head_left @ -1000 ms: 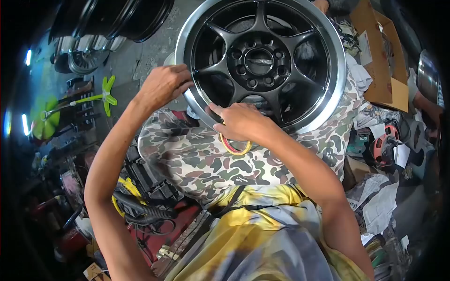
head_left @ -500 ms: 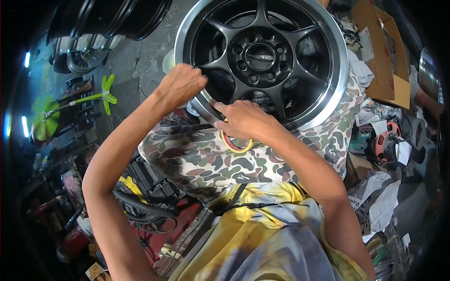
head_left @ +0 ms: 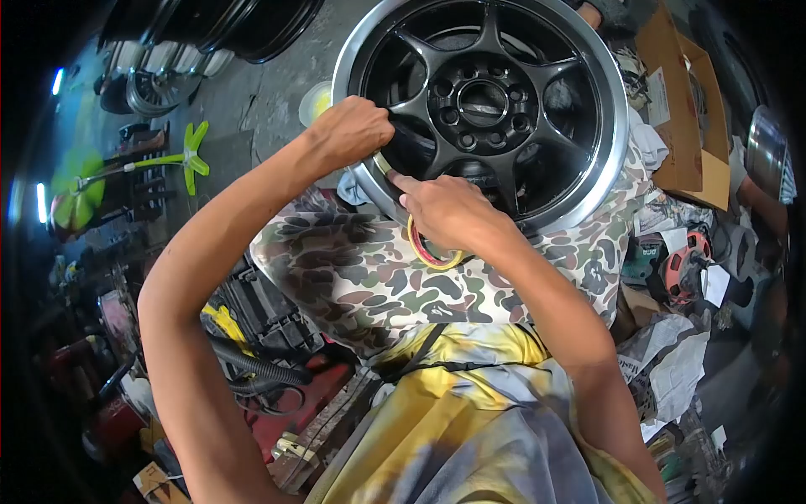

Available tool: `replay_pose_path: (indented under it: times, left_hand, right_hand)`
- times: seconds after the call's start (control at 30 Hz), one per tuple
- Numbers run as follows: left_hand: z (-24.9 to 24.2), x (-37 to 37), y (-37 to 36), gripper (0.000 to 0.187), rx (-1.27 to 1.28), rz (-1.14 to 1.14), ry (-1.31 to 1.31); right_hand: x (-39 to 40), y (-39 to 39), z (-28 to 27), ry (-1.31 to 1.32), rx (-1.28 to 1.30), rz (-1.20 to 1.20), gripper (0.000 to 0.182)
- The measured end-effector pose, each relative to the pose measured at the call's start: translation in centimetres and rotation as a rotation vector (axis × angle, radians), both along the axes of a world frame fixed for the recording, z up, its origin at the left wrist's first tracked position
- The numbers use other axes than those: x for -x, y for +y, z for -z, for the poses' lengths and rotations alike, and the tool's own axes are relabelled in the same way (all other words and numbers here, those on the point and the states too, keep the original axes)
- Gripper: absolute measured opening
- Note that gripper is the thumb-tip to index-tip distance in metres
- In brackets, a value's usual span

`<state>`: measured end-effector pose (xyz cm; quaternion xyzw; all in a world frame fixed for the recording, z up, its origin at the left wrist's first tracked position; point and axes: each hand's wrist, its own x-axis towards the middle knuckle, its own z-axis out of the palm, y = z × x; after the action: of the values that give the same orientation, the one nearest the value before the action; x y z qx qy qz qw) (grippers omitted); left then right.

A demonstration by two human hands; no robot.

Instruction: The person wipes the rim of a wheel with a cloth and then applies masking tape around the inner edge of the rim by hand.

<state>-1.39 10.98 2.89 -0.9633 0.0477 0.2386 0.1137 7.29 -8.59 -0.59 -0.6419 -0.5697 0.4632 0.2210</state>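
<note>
A black spoked wheel rim [head_left: 512, 181] with a polished silver lip lies face up across my lap. My left hand [head_left: 353, 130] is closed at the lip's left edge; whatever its curled fingers hold is hidden. Lower on the lip, my right hand [head_left: 453, 210] has its index finger pressed against a short yellowish strip of tape [head_left: 383, 162], which runs up toward my left hand. Under the right palm hangs a roll of yellow masking tape [head_left: 437, 262], partly covered by the hand that grips it.
Camouflage trousers [head_left: 428, 290] support the rim. Behind it stands a round tub with yellow contents [head_left: 317, 102]. Other wheels [head_left: 243, 29] sit at upper left, near a green fan [head_left: 75, 189]. At right are a cardboard box [head_left: 680, 126], a red-and-black tool [head_left: 684, 265] and newspaper [head_left: 672, 370].
The rim and both hands appear slightly farther right in view, along with a general view shift. More of the tub shows. The hands keep nearly the same places on the lip.
</note>
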Motion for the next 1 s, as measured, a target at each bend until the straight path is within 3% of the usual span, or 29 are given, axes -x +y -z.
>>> replay_pose_path:
  times: [0.47, 1.0]
  left_hand:
    - [0.6, 0.2, 0.5, 0.010, 0.047, 0.073, -0.041]
    - [1.0, 1.1, 0.5, 0.014, 0.199, -0.090, -0.066]
  right_hand:
    - [0.4, 1.3, 1.5, -0.076, 0.048, -0.147, 0.050]
    - [0.7, 0.7, -0.7, -0.229, 0.045, -0.148, 0.052]
